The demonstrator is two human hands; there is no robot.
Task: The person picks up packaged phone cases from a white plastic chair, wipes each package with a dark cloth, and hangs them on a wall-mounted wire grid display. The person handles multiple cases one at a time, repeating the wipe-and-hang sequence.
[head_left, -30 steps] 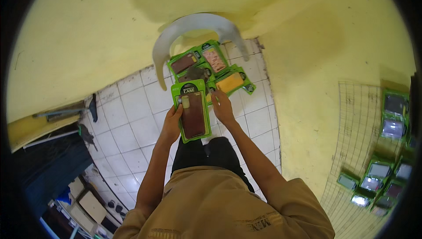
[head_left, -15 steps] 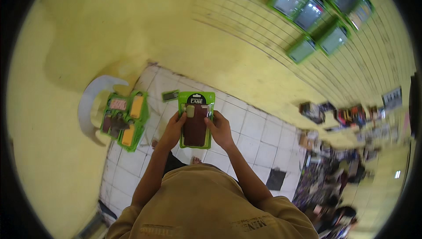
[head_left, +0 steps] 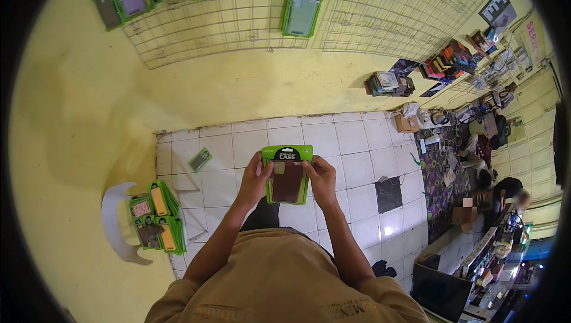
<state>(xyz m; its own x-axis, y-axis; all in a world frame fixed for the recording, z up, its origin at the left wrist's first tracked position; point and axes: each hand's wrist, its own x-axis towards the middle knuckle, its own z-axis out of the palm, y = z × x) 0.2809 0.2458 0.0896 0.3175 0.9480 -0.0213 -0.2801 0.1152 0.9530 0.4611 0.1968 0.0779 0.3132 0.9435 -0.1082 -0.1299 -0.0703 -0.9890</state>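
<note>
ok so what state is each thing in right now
left hand: gripping the pack's left edge
right hand: gripping its right edge
phone case pack: held, front facing the camera
loose pack: lying on the floor
wall packs: hanging

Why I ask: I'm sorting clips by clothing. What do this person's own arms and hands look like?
The left hand and right hand are bare, with nothing visible worn on fingers or wrists. The forearms are uncovered below loose, short tan-brown sleeves, matching the shirt, which has print low in view.
</note>
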